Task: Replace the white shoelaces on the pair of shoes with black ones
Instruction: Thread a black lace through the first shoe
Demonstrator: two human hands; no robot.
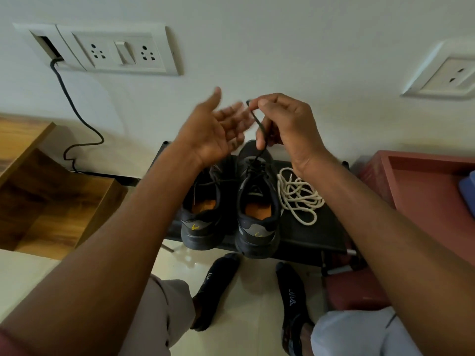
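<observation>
Right hand [285, 124]: raised over shoes, thumb and fingers pinching black lace [257, 127] near its tip; lace runs down taut to right shoe [257, 199].
Left hand [218, 129]: beside it, palm up, fingers spread and slack, holding nothing; blurred.
Left shoe [203, 209]: touching right shoe, black lace already in; both on low black stand [318, 232].
White laces [299, 195]: loose heap just right of right shoe, on stand.
Step, as judged: late stage, pulling lace through upper eyelets of 2nd shoe.
Next: prob. left hand takes the other end; even both ends, snug up.
</observation>
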